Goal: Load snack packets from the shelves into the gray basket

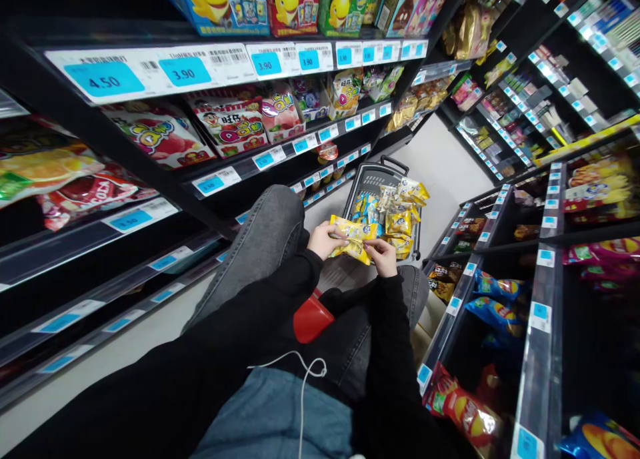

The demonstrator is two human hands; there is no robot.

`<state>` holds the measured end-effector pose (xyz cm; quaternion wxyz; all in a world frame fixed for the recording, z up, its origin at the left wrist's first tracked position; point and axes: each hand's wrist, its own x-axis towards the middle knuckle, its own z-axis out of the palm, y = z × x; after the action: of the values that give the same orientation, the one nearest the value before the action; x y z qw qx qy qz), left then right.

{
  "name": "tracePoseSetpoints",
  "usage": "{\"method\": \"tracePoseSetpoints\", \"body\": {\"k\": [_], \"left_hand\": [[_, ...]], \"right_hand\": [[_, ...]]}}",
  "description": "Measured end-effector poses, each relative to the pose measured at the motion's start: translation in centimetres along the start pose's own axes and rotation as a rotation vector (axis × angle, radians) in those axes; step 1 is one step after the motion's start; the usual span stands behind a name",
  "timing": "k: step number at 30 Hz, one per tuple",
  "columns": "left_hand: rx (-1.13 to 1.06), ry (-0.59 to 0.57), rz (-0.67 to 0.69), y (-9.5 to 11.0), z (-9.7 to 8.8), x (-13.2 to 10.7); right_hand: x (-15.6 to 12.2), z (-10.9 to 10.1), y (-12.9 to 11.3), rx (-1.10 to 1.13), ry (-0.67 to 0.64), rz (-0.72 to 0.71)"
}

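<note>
I sit low in a shop aisle with my knees up, in grey jeans and black sleeves. My left hand (325, 239) and my right hand (384, 255) both grip a small stack of yellow snack packets (354, 238) between them, fingers closed on the ends. Just beyond the hands stands a dark shopping basket (369, 179) heaped with more yellow and blue snack packets (395, 209).
Black shelves with blue price tags line both sides: candy bags (231, 125) on the left, chip bags (495, 299) on the right. A red object (311, 319) lies in my lap, and a white cable (305, 372) crosses it. The pale floor runs on past the basket.
</note>
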<state>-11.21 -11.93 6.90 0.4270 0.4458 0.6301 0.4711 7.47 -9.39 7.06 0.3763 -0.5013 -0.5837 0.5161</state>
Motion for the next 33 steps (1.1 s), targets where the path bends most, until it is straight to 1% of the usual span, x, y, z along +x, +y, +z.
{"method": "tracePoseSetpoints", "body": {"k": [3, 5, 7, 9, 11, 13, 16, 18, 21, 24, 28, 30, 33], "left_hand": [[0.037, 0.056, 0.059, 0.0, -0.1, -0.1], [0.035, 0.068, 0.079, 0.1, -0.1, -0.2], [-0.039, 0.002, 0.057, 0.1, -0.1, -0.1], [-0.146, -0.122, 0.014, 0.0, -0.2, 0.0], [-0.205, -0.221, -0.036, -0.2, -0.2, 0.2], [-0.167, -0.244, -0.073, -0.4, -0.3, 0.3], [-0.016, -0.210, -0.082, -0.4, -0.2, 0.1], [0.057, -0.173, -0.081, -0.2, 0.0, -0.3], [0.094, -0.095, -0.047, -0.1, 0.3, -0.9], [0.144, 0.000, -0.064, -0.4, 0.5, -1.1], [0.081, 0.112, -0.027, -0.9, 0.5, -1.3], [0.080, 0.147, -0.017, -0.9, 0.5, -1.6], [0.119, 0.160, 0.010, -0.8, 0.4, -2.0]], "right_hand": [[0.0, 0.4, -0.2, 0.004, 0.069, 0.009], [0.1, 0.5, -0.3, 0.017, 0.132, 0.008], [0.1, 0.3, -0.2, 0.038, 0.200, 0.001], [0.2, -0.2, 0.0, 0.063, 0.235, -0.006], [0.2, -0.7, 0.2, 0.084, 0.203, -0.009], [0.2, -1.2, 0.5, 0.091, 0.120, -0.010], [0.0, -1.6, 0.8, 0.051, -0.033, 0.024], [-0.2, -1.8, 1.3, -0.015, -0.110, 0.064], [-0.2, -2.1, 2.4, -0.119, -0.146, 0.070], [-0.1, -1.7, 3.3, -0.165, -0.115, 0.069], [-0.6, -0.2, 2.8, -0.143, 0.020, 0.041], [-1.1, 0.5, 2.2, -0.150, 0.070, 0.033], [-1.6, 1.3, 1.7, -0.148, 0.084, 0.027]]}}
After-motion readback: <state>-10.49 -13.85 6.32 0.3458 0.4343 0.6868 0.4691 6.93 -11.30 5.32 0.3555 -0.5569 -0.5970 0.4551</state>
